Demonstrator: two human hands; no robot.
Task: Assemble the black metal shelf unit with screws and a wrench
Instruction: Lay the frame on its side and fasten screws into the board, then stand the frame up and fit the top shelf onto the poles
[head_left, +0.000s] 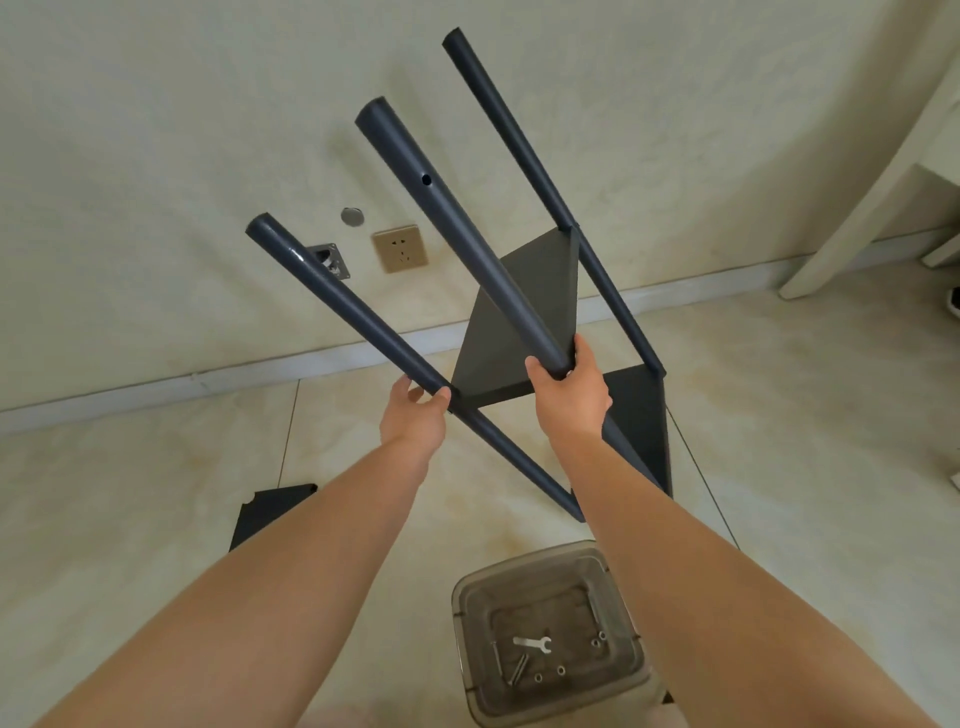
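The black shelf unit (524, 317) is held up in the air in the middle of the view, tilted so that its three poles lean toward 11 o'clock. The left pole (332, 301) is gripped by the left hand (415, 415), with the fingers and thumb curled round it. The middle pole (457, 228) is gripped near its lower end by the right hand (569, 389), whose fingers are wrapped round it too. A small round hole (426, 180) can be seen in the side of the middle pole. The right pole (545, 182) is touched by neither hand. Two flat triangle shelves are fixed between the poles: the upper shelf (530, 291) sits just above the hands, and the lower shelf (641, 415) is seen at 4 o'clock from the right hand.

A clear plastic box (550, 634) stands on the tiled floor (156, 467) at 6 o'clock from the shelf unit, between the two arms. A small silver wrench (534, 643) lies in the box. Two long screws (518, 666) lie just beside it, and a few small nuts (561, 670) are spread nearby on the bottom of the box.

Another black shelf plate (265, 512) lies flat on the floor at 8 o'clock, partly hidden by the left arm. A wall socket (400, 248) is set in the wall at 11 o'clock from the hands. A white furniture leg (852, 208) stands at 2 o'clock.
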